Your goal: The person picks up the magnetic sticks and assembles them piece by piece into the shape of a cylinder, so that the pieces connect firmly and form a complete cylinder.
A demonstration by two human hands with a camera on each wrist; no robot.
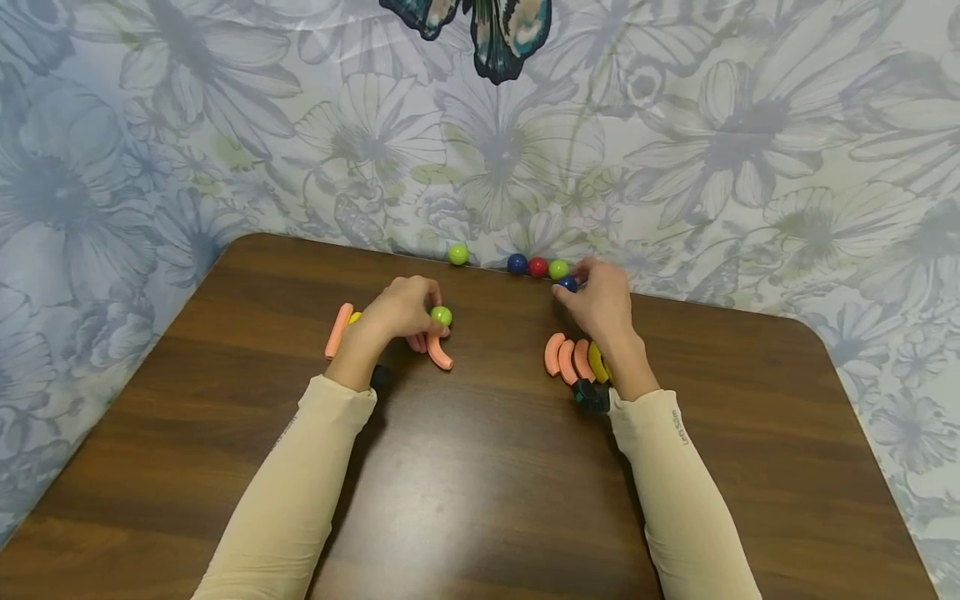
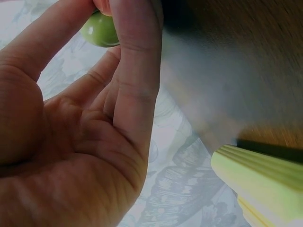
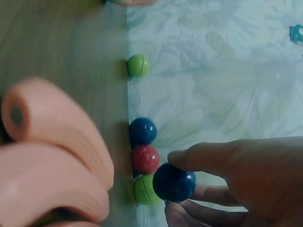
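My left hand [image 1: 401, 310] pinches a green ball [image 1: 441, 316] above the left part of the table; the same green ball [image 2: 100, 29] shows between the fingertips in the left wrist view. A pink curved piece [image 1: 440, 353] lies just below that hand. My right hand [image 1: 602, 298] pinches a blue ball [image 3: 174, 182] between thumb and fingers near the back edge. Beside it, a second blue ball [image 1: 517, 263], a red ball [image 1: 537, 267] and a green ball [image 3: 146, 190] stand in a row along the edge. Another green ball [image 1: 458, 253] sits apart to their left.
Several pink curved pieces [image 1: 566, 362] and a yellow one [image 1: 597, 362] lie side by side below my right hand. Left of my left hand are a pink piece [image 1: 339, 331] and a partly hidden yellow piece [image 1: 355, 317]. A flower-patterned cloth [image 1: 502, 150] hangs behind the wooden table [image 1: 465, 500].
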